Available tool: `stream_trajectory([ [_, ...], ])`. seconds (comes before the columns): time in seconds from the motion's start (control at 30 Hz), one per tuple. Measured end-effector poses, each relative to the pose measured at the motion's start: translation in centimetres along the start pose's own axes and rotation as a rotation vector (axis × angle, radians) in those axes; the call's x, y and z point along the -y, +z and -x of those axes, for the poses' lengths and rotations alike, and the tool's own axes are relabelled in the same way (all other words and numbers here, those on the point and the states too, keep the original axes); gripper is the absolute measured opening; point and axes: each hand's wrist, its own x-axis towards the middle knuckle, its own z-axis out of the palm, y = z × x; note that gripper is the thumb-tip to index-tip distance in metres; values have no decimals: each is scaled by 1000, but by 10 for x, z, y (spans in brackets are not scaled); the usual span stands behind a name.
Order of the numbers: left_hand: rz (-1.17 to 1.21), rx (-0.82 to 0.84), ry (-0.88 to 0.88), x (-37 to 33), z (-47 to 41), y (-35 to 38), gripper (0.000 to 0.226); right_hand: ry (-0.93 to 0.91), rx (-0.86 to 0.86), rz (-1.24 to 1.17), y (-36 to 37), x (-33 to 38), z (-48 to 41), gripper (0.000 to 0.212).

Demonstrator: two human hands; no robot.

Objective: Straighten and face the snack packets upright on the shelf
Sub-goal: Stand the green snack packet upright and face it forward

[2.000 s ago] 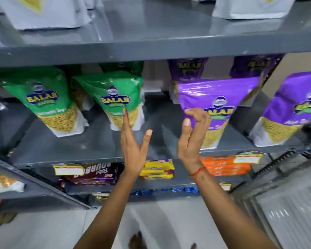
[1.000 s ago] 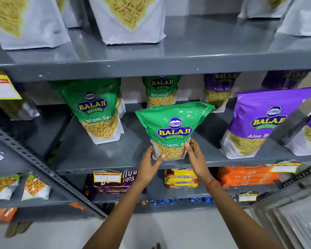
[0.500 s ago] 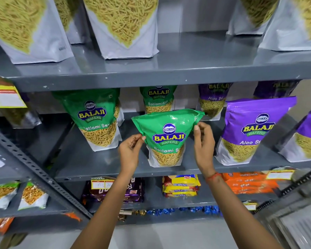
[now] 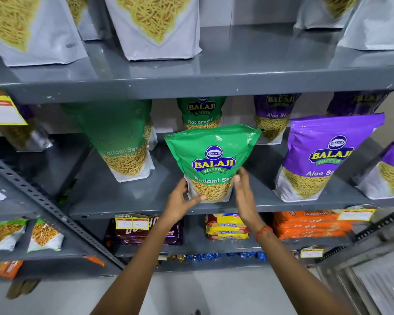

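A green Balaji Ratlami Sev packet [image 4: 212,160] stands upright, label facing me, near the front of the grey middle shelf [image 4: 146,209]. My left hand [image 4: 180,202] grips its lower left corner, thumb across the front of the base. My right hand [image 4: 245,196] lies flat against its lower right side, fingers straight. Another green packet [image 4: 123,142] stands to the left, blurred, and a third [image 4: 201,112] behind. A purple Aloo Sev packet [image 4: 323,155] leans to the right, with more purple ones [image 4: 273,117] at the back.
White sev packets [image 4: 155,26] stand on the top shelf. The lower shelf holds brown [image 4: 146,230], yellow [image 4: 225,226] and orange [image 4: 309,226] biscuit packs. A slanted perforated rack post [image 4: 55,212] runs at the left. A yellow price tag [image 4: 2,110] hangs at the far left.
Both hands slid from the packet's top corners down to its base. The packet stays upright in the same spot. The view has drawn closer.
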Motion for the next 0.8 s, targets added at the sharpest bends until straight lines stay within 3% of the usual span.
stream_trajectory([
  [0.13, -30, -19, -47, 4, -2, 8, 83, 53, 39, -48, 8, -18, 1, 51],
  [0.37, -47, -4, -84, 4, -5, 8, 73, 141, 20, 16, 13, -23, -3, 62],
  [0.47, -65, 32, -75, 0, -1, 7, 78, 145, -53, 90, 12, -18, 2, 88],
  [0.53, -71, 23, -33, -4, 5, 6, 88, 35, -180, 151, 16, 0, 9, 97],
  [0.67, -103, -238, 189, -20, 30, -3, 95, -457, -437, 249, 25, 54, 20, 72],
  [0.73, -139, -396, 360, -34, 42, -13, 85, -701, -467, 239, 38, 81, 21, 61],
  [0.8, -165, -501, 463, -45, 49, -28, 76, -814, -430, 228, 62, 99, 18, 56],
])
